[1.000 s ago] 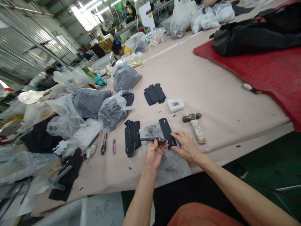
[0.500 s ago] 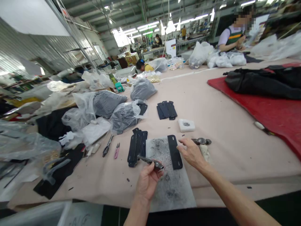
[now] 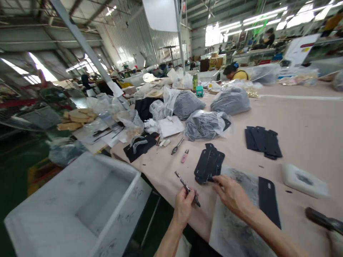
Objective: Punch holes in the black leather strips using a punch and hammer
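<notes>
My left hand (image 3: 183, 207) is closed round a dark metal hole punch (image 3: 186, 185), its narrow end pointing up and away above the table edge. My right hand (image 3: 233, 192) reaches across the white, black-smudged board (image 3: 227, 214). Its fingers are slightly apart, with the tips at the near end of a stack of black slotted strips (image 3: 209, 162); a firm grip on one does not show. To the right of my right hand, a single black strip (image 3: 268, 200) lies on the board, with a slot near its far end. A hammer (image 3: 321, 218) lies at the right edge, partly cut off.
Another pile of black strips (image 3: 262, 141) and a white block (image 3: 304, 180) lie to the right. Pink snips (image 3: 184, 156) and pliers-like tool (image 3: 177, 146) lie left of the stack. Filled plastic bags (image 3: 207, 125) stand behind. A white bin (image 3: 107, 214) stands beside the table.
My view has swung left, bringing the white bin into sight. My right hand has left the single strip and moved left to the stack. My left hand has carried the hole punch left, off the board.
</notes>
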### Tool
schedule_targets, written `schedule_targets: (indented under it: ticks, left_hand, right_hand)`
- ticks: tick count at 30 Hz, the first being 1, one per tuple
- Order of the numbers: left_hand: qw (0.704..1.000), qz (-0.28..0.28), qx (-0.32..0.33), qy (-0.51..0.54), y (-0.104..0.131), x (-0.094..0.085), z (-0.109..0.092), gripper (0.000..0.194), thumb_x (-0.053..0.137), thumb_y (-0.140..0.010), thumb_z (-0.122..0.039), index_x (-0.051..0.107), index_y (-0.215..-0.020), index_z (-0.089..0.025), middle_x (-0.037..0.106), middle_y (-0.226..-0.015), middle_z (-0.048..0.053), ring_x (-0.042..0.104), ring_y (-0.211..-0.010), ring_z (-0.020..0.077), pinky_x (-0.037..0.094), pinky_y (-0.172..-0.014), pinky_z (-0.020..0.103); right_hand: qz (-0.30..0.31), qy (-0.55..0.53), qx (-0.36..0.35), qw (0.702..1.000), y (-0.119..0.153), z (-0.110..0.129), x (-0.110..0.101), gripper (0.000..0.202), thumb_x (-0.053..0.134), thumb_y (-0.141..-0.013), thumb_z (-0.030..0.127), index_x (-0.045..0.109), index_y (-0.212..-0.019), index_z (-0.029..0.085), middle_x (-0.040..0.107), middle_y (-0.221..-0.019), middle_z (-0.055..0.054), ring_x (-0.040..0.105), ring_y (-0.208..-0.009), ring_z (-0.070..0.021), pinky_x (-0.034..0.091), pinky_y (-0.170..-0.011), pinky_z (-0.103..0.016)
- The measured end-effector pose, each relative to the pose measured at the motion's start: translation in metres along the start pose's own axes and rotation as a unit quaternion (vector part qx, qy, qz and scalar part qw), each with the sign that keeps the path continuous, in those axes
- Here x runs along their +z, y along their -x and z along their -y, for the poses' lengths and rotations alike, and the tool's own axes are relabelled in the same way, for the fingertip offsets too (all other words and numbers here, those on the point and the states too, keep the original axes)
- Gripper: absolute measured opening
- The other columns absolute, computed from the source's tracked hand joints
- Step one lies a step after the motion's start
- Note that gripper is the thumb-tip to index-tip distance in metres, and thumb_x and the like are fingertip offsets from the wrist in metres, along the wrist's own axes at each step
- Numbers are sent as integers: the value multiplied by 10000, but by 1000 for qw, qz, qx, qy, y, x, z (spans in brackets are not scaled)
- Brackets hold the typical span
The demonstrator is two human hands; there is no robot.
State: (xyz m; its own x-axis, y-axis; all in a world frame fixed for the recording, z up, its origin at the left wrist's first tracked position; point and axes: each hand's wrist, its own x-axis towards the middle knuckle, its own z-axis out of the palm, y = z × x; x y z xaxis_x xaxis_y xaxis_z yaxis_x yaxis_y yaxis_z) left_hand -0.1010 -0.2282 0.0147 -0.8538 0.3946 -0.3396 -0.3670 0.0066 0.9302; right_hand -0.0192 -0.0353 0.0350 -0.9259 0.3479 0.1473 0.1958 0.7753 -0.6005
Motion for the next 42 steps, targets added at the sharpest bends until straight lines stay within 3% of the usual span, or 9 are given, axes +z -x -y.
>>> schedule_targets:
  ticks: [5, 9, 16, 24, 27, 30, 32, 37, 42]
  left_hand:
    - [998, -62, 32, 13, -8, -47, 0, 445, 746, -723, -551, 670, -837, -128, 707, -810, 85, 683, -756, 208, 530, -701, 297]
    - [991, -108, 69, 32, -47, -76, -8, 437, 735, -736, -541, 654, -860, -130, 689, -782, 65, 666, -711, 188, 539, -695, 303]
    - [974, -162, 149, -59, -128, -111, -45, 303, 704, -752, -448, 650, -805, -155, 661, -692, 39, 620, -653, 191, 499, -651, 285]
    - [967, -183, 163, -72, -137, -125, -34, 234, 664, -776, -417, 671, -838, -191, 679, -760, 64, 632, -771, 236, 482, -749, 314]
    - [966, -179, 159, -97, -139, -126, -28, 244, 638, -801, -432, 679, -856, -199, 686, -798, 81, 630, -798, 247, 478, -764, 324]
    - [967, -170, 151, -116, -141, -128, -25, 269, 608, -833, -455, 681, -884, -201, 686, -819, 93, 631, -800, 251, 481, -774, 330]
    - [966, -165, 150, -128, -142, -130, -22, 292, 588, -850, -470, 682, -920, -203, 688, -854, 102, 633, -820, 254, 488, -794, 334]
    - [967, -156, 136, -151, -144, -133, -14, 360, 565, -854, -538, 686, -945, -211, 688, -868, 113, 632, -824, 257, 514, -792, 338]
    - [968, -178, 121, -132, -144, -131, -10, 388, 579, -829, -574, 689, -938, -217, 687, -867, 118, 631, -819, 269, 523, -809, 353]
  right_hand:
    - [133, 65, -71, 986, -8, 58, 53, 183, 516, -805, 163, 681, -868, 211, 702, -933, -109, 662, -891, -261, 487, -787, -357]
    - [196, 81, -66, 975, -43, 84, 68, 240, 448, -890, 191, 669, -797, 204, 704, -820, -88, 679, -787, -234, 462, -722, -320]
    - [139, 80, -140, 977, -168, 109, 92, 346, 497, -841, 179, 666, -1142, 167, 691, -1082, -122, 635, -1025, -246, 445, -885, -332]
    - [142, 219, -315, 913, -298, 135, 141, 656, 581, -735, 168, 513, -1383, 248, 422, -1494, -112, 350, -1355, -338, 282, -1071, -548]
    - [164, 252, -344, 890, -336, 131, 154, 605, 667, -753, 318, 566, -1345, 246, 446, -1475, -128, 306, -1383, -385, 181, -1104, -630]
    - [178, 274, -356, 875, -367, 112, 154, 540, 731, -735, 451, 658, -1235, 260, 547, -1363, -133, 376, -1334, -393, 159, -1104, -646]
    - [186, 278, -369, 867, -382, 95, 150, 487, 732, -752, 402, 666, -1220, 282, 574, -1315, -120, 455, -1268, -350, 209, -1101, -602]
    - [259, 247, -371, 857, -405, 63, 139, 400, 511, -865, 134, 664, -1212, 257, 625, -1208, -99, 619, -996, -189, 402, -926, -323]
    - [238, 303, -278, 880, -423, 39, 125, 264, 465, -895, 141, 713, -981, 173, 700, -949, -119, 637, -883, -201, 392, -846, -306]
